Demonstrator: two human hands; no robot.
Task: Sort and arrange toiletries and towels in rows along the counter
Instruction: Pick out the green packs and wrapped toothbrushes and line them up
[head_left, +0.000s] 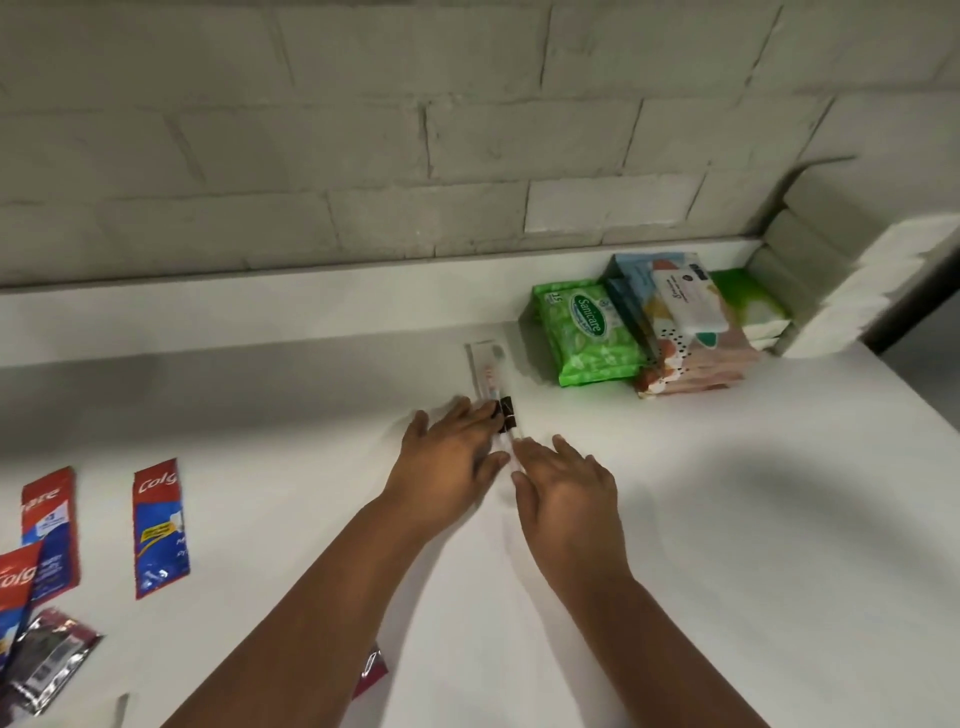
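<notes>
A clear-wrapped toothbrush (491, 374) with a dark band lies lengthwise on the white counter (727, 519), its head toward the wall. My left hand (449, 457) lies flat against its left side, fingers straight and touching the dark band. My right hand (563, 483) lies flat on its right side, fingers straight beside the handle's near end. Red and blue toothpaste sachets (158, 525) lie at the left. Green wipes pack (587, 330) and patterned tissue packs (685, 338) sit at the back right beside folded white towels (883, 280).
A painted block wall (415, 130) runs behind the counter's raised back ledge. Dark foil sachets (47, 660) lie at the lower left corner. A small maroon sachet (371, 670) peeks out under my left forearm. The counter's right edge drops off near the towels.
</notes>
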